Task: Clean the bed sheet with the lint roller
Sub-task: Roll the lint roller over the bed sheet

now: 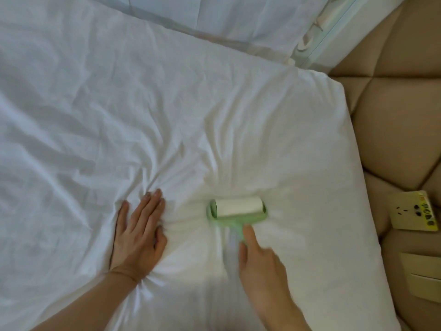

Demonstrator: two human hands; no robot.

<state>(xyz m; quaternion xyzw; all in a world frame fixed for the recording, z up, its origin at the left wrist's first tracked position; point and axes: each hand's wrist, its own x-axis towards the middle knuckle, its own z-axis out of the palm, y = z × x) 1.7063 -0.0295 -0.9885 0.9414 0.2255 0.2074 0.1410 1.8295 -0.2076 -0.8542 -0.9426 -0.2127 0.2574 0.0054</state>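
Note:
A wrinkled white bed sheet (124,111) fills most of the view. A lint roller (236,209) with a pale green frame and a white sticky roll lies on it at lower centre. My right hand (260,263) grips its handle from below, with the index finger stretched along the stem; hand and handle are blurred. My left hand (138,232) presses flat on the sheet to the roller's left, fingers straight, and creases fan out from it.
A padded tan headboard (396,120) runs along the right side. It carries a beige wall socket (412,211) with a yellow sticker and a switch plate (422,278) below that. Another white pillow or cover (238,17) lies at the top.

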